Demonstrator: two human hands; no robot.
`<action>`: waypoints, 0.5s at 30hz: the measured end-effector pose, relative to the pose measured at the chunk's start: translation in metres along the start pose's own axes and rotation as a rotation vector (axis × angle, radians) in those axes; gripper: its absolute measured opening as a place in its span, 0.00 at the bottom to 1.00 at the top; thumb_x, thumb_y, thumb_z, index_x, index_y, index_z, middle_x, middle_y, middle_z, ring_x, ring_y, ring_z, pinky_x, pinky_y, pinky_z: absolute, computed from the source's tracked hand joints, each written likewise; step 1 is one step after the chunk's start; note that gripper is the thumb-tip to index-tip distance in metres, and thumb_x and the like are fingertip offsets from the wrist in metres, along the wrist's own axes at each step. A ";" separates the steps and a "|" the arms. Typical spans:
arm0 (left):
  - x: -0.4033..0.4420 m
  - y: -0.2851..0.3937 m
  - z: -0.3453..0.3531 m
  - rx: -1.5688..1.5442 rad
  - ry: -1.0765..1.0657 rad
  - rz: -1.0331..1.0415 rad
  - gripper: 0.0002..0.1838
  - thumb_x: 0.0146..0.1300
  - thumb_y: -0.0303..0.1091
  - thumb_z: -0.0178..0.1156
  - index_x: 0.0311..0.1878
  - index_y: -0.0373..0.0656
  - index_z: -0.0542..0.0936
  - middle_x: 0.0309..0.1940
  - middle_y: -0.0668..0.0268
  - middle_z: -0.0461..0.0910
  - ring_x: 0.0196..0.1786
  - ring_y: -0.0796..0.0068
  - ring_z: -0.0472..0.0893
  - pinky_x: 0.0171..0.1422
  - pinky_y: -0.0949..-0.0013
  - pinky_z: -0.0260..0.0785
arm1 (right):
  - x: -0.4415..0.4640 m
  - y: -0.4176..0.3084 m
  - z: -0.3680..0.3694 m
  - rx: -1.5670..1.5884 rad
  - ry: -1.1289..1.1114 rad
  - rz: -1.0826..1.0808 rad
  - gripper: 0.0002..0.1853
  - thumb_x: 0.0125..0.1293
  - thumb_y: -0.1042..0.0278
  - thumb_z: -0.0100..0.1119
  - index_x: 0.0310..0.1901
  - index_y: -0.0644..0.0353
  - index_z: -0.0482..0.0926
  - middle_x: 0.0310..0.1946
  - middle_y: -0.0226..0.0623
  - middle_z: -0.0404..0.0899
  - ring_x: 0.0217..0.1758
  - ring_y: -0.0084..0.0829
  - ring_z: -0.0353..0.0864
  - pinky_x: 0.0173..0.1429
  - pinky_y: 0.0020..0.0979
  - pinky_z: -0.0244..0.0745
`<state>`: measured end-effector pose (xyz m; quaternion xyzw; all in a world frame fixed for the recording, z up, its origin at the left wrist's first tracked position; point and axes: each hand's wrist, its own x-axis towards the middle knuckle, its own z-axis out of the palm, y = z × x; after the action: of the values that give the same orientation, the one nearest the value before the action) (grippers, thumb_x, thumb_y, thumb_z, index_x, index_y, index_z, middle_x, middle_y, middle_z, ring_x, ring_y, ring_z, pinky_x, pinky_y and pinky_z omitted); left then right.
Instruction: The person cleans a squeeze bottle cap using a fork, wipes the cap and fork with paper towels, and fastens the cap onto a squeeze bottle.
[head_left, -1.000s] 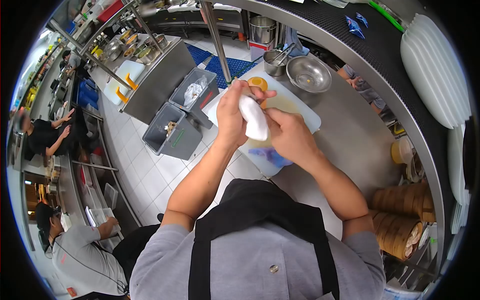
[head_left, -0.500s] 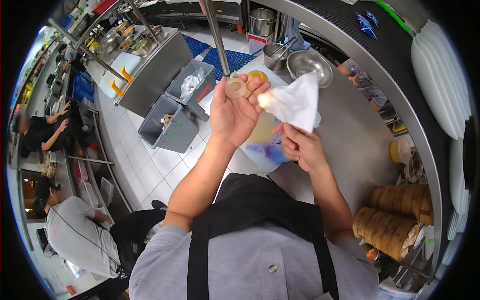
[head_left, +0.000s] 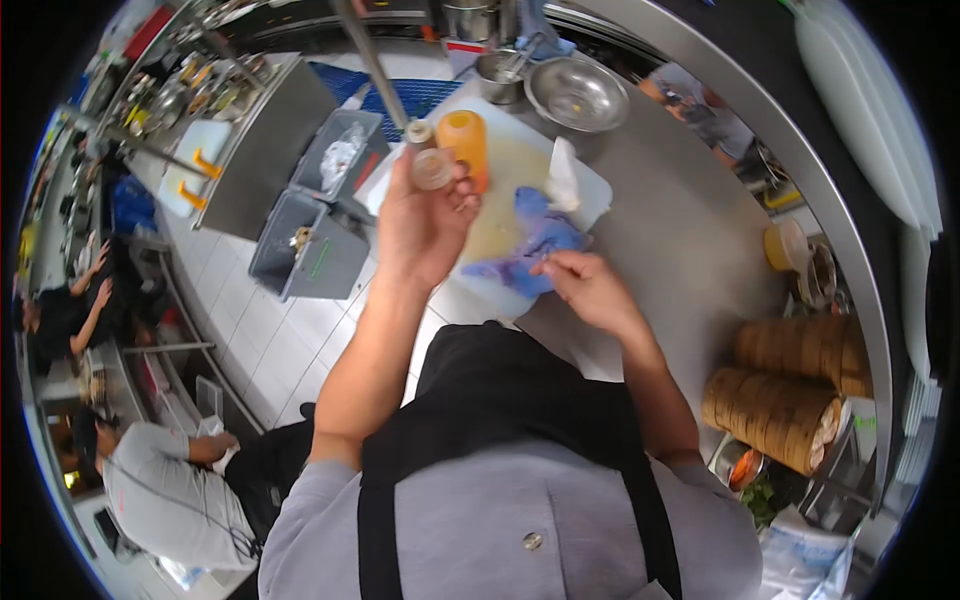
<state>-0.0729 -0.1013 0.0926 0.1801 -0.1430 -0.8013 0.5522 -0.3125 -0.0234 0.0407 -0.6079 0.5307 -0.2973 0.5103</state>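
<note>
A small clear round plastic cup (head_left: 433, 169) sits in the fingers of my left hand (head_left: 425, 225), which is palm up with its fingers curled round it. Just behind that hand an orange squeeze bottle (head_left: 463, 135) and a second bottle with a pale top (head_left: 420, 132) stand on the white cutting board (head_left: 510, 135). Blue-purple disposable gloves (head_left: 545, 232) lie crumpled on the board. My right hand (head_left: 595, 290) is closed in a pinch at the edge of one glove. A white cloth (head_left: 564, 178) rests beyond the gloves, near the board's right side.
A steel bowl (head_left: 577, 93) and a pot with utensils (head_left: 499, 78) stand behind the board. Grey bins (head_left: 310, 250) are on the floor to the left. Bamboo steamers (head_left: 770, 415) are stacked at the right. Two people work at the far left; another is behind the shelf.
My right hand has let go of the white cloth, which now lies on the board, and has moved down to the gloves. My left hand still has the cup. The view has shifted.
</note>
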 end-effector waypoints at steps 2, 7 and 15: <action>-0.007 -0.002 -0.011 0.055 0.027 0.018 0.23 0.78 0.52 0.48 0.52 0.39 0.76 0.39 0.62 0.81 0.40 0.72 0.77 0.49 0.68 0.71 | -0.015 0.020 0.003 -0.052 0.132 0.006 0.13 0.74 0.62 0.58 0.45 0.64 0.84 0.23 0.25 0.73 0.25 0.22 0.69 0.32 0.29 0.67; -0.025 -0.011 -0.047 0.184 0.271 -0.043 0.21 0.80 0.46 0.46 0.55 0.34 0.73 0.46 0.54 0.82 0.44 0.68 0.81 0.54 0.66 0.76 | -0.026 0.096 -0.007 0.075 0.727 0.080 0.12 0.73 0.61 0.61 0.47 0.61 0.85 0.21 0.25 0.70 0.25 0.18 0.67 0.32 0.26 0.65; -0.008 -0.045 -0.034 0.162 0.352 -0.146 0.26 0.78 0.50 0.50 0.57 0.31 0.71 0.48 0.52 0.82 0.46 0.67 0.84 0.55 0.68 0.80 | 0.034 0.031 -0.034 -0.201 0.716 0.005 0.16 0.68 0.59 0.66 0.52 0.59 0.85 0.26 0.35 0.78 0.27 0.28 0.78 0.36 0.34 0.73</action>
<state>-0.0924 -0.0790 0.0445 0.3712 -0.0946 -0.7811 0.4931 -0.3448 -0.0639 0.0161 -0.5112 0.7036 -0.4363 0.2308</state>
